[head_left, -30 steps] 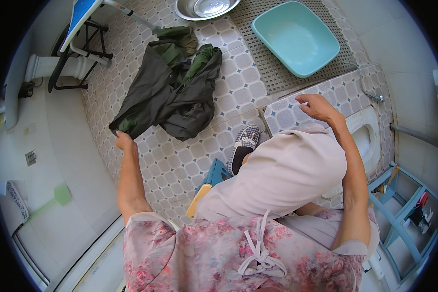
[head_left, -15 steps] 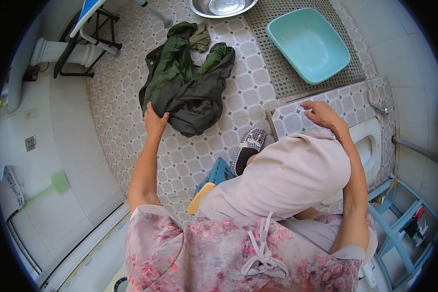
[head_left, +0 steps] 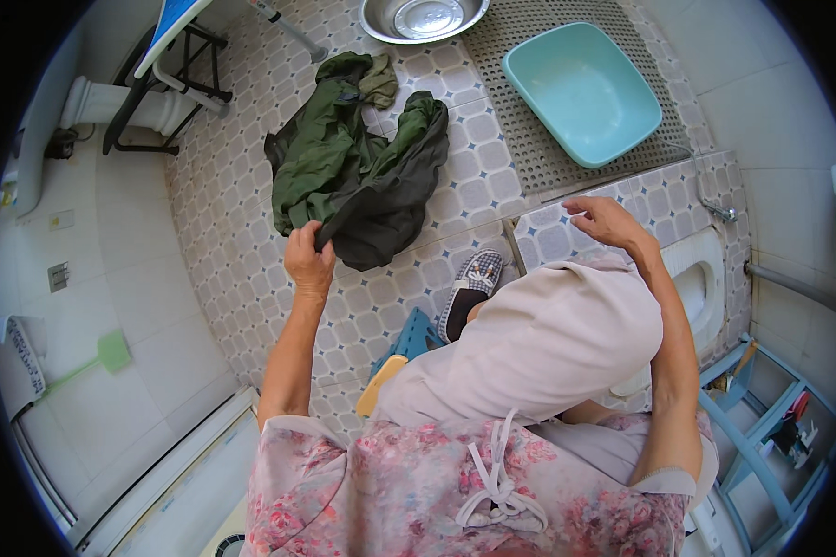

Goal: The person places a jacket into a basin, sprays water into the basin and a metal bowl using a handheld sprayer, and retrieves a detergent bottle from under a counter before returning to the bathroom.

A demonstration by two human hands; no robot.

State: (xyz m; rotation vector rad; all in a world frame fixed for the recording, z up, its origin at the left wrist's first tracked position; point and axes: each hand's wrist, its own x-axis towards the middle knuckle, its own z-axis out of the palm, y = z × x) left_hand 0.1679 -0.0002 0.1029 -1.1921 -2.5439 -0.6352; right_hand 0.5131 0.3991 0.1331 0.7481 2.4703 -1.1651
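Overhead view of a tiled floor (head_left: 251, 241) patterned in small octagons, seen from a seated or crouching person whose pale-trousered knee fills the lower centre. A dark green garment (head_left: 358, 181) lies crumpled on the floor ahead and to the left, spread loosely as dropped cloth does. The left hand (head_left: 308, 260) is closed on its near edge, fingers curled round a fold of the fabric, the arm extended so the cloth can be reached without rising. The right hand (head_left: 604, 221) hovers open, fingers loosely spread, holding nothing, above a raised tiled step (head_left: 659, 200) (apparently for balance). Beyond lie a grey perforated mat (head_left: 520, 139) bearing a turquoise basin (head_left: 581, 88), and a steel bowl (head_left: 423, 17) at the top edge, both well apart from the garment. Nearer, a patterned slipper (head_left: 469, 288) and a blue stool (head_left: 409, 339) sit between knee and garment; neither obstructs the left arm.
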